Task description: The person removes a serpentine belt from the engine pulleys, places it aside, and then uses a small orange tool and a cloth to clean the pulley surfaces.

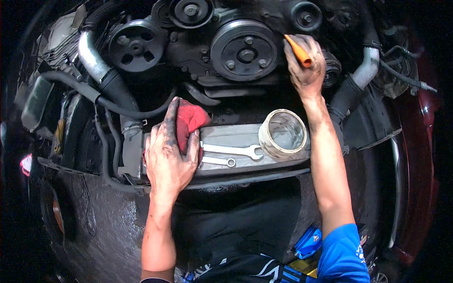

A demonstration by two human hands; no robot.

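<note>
My left hand (171, 148) has a crumpled red cloth (191, 120) between its thumb and fingers, on top of a grey metal radiator-like part (226, 134). My right hand (306, 66) is closed around a tool with a tapered orange handle (297, 51); its working end is hidden. That hand is just right of a large dark pulley (245, 54) with bolts on its face. Between my arms lie an open-end wrench (231, 150) and a ring-ended wrench (217, 161), both partly covered at the left. Beside them stands a round, stained whitish tub (283, 134). Dark smudges mark both hands.
More pulleys (137, 45) sit across the dark engine front. Silver pipes with black hoses rise at the left (92, 56) and right (368, 68). A black hose (127, 111) crosses at left. Dark red bodywork (427, 127) borders the right side.
</note>
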